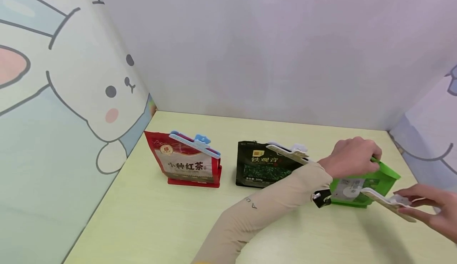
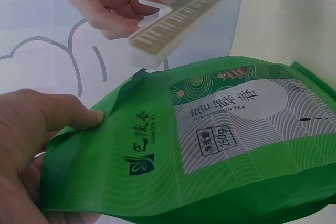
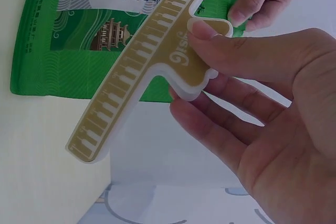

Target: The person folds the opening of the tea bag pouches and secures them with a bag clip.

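Note:
A green tea bag [image 2: 157, 156] stands at the right of the table, and my left hand [image 1: 353, 157] grips its top edge, thumb on the printed front in the left wrist view. My right hand [image 1: 432, 206] pinches a white and gold clip [image 3: 136, 61] with a piano-key pattern by its handle, thumb on one side and fingers on the other. In the left wrist view the clip hangs just above the bag's upper edge, apart from my left hand. The bag's top is partly covered by my left hand in the head view.
A red tea bag [image 1: 189, 165] with a blue clip [image 1: 196, 143] stands on the left. Between it and the green bag is a dark green tea bag [image 1: 264, 169] with a white clip [image 1: 289, 153], partly behind my left sleeve [image 1: 271, 204]. Walls enclose the table [image 1: 143, 224] behind and at both sides.

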The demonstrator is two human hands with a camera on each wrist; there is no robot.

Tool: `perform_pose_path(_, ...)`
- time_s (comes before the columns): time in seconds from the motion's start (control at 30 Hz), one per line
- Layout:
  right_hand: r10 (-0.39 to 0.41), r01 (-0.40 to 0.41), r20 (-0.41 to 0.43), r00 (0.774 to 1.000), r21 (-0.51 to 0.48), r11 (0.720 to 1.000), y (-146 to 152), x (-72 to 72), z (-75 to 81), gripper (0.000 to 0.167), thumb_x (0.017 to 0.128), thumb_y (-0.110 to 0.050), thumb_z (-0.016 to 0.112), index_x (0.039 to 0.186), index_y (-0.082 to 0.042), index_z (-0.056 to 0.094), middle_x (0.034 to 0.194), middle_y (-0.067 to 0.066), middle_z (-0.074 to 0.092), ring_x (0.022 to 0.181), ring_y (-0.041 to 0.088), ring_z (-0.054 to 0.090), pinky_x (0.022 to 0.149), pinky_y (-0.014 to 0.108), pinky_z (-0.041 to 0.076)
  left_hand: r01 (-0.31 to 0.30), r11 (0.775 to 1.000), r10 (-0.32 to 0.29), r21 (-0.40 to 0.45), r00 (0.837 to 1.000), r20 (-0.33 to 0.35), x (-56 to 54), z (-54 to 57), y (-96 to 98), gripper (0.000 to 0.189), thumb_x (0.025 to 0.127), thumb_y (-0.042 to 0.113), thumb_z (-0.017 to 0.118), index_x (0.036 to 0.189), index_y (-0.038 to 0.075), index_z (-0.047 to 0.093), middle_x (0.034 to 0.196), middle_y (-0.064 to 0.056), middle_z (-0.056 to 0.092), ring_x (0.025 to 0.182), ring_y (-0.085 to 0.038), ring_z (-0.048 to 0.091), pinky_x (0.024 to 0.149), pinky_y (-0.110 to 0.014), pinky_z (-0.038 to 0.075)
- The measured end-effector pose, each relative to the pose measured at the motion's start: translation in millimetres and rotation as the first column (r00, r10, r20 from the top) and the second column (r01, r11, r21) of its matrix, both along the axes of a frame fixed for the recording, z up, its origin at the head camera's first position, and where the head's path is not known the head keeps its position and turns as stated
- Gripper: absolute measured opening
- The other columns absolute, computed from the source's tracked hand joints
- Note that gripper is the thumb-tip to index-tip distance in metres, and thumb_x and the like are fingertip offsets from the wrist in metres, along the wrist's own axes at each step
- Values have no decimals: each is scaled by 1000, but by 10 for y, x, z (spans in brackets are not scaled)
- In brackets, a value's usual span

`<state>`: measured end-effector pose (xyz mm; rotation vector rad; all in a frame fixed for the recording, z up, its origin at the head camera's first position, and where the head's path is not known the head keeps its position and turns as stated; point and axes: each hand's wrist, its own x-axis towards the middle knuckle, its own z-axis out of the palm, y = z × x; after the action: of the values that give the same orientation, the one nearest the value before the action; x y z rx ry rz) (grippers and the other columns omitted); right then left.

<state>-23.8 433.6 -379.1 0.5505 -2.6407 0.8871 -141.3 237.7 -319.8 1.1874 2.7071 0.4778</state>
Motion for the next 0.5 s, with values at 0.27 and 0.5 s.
perform_pose_path(0.27,68,-71,-95,993,-31,997,115,-51,12,58,36,18,83,87,-4,68,86,-19,62,73,-12,57,58,7,45,-6,1000,6,-5,1000,-1,-10,-1,-9,24,92,26,56,69,25,48,65,10,32,56,-4,27,48,-21,19)
perform_pose_path(0.5,81,-87,-127,989,-40,995,291,-102,-22,57,35,18,84,87,1,68,91,-19,64,72,-9,60,61,8,47,-15,1000,15,-15,1000,13,1,8,-14,22,92,29,56,70,28,54,65,12,41,56,-1,36,50,-19,27)
